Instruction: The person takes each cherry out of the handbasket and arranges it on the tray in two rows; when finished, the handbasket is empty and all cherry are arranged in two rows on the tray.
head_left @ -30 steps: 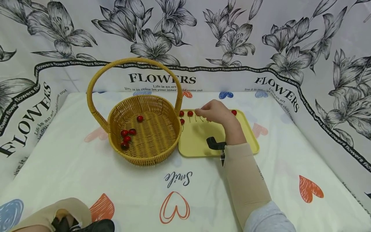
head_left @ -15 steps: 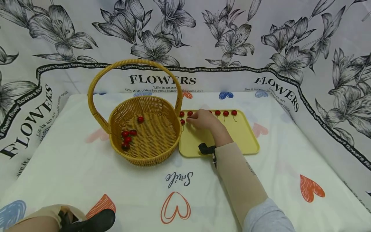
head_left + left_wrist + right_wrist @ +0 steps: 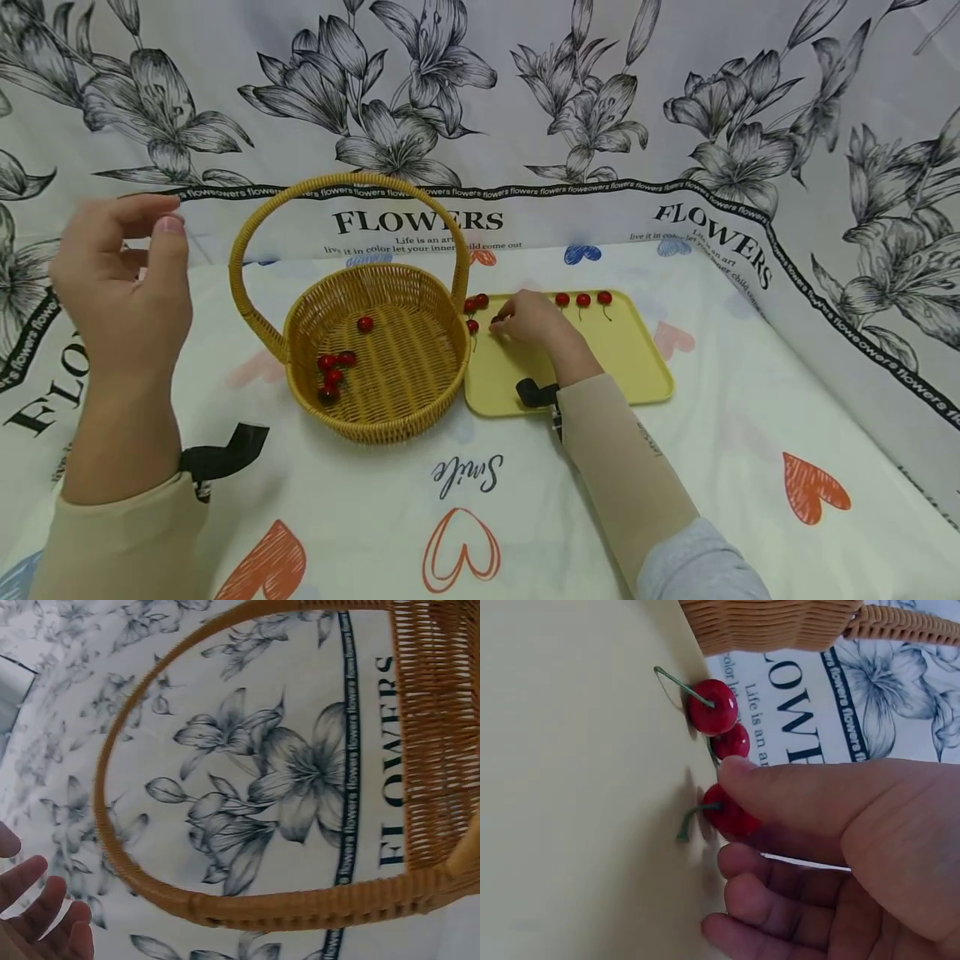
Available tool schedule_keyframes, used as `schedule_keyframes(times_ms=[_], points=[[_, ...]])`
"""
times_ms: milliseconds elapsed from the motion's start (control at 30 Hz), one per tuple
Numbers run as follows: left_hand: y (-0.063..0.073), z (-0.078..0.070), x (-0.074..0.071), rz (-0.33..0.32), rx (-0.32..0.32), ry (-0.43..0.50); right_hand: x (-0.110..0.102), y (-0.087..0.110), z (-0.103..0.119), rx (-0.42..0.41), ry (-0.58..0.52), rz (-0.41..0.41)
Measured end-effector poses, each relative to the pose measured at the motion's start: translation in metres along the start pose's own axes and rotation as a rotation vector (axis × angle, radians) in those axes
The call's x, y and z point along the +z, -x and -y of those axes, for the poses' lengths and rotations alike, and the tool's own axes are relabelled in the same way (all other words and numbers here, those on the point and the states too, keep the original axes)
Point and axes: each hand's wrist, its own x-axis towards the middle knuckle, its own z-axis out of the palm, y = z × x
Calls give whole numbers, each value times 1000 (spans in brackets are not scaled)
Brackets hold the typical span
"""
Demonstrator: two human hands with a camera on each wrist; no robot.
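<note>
My right hand [image 3: 536, 321] is over the left part of the yellow tray [image 3: 570, 375]. In the right wrist view its thumb and fingers pinch a red cherry [image 3: 731, 814] with a green stem. Two more cherries, a nearer cherry [image 3: 712, 706] and a smaller-looking cherry [image 3: 733, 741], lie beside the thumb at the tray's edge. My left hand [image 3: 123, 287] is raised left of the wicker basket [image 3: 375, 429], fingers loosely bent and holding nothing. In the left wrist view its fingers [image 3: 45, 907] are apart from the basket handle [image 3: 105, 802].
Several cherries [image 3: 333, 377] lie in the basket's left part, one cherry [image 3: 364, 324] farther back. At the tray's far right sits a short row of cherries [image 3: 582, 300]. The basket's tall handle arches above it, and its right side meets the tray. A printed cloth [image 3: 375, 517] covers the table.
My left hand has risen from the lower left corner to beside the basket. The right hand has moved left along the tray, and a cherry near the tray's left end has shifted left.
</note>
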Motion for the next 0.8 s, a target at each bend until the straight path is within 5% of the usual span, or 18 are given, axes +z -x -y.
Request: schedule_keyframes(times_ms=[167, 433, 800], points=[[5, 25, 12, 154, -162, -48, 3, -5, -4, -16, -6, -41], [11, 33, 26, 330, -147, 89, 2, -5, -4, 17, 8, -70], [14, 40, 32, 428, -202, 16, -2, -3, 4, 13, 53, -72]])
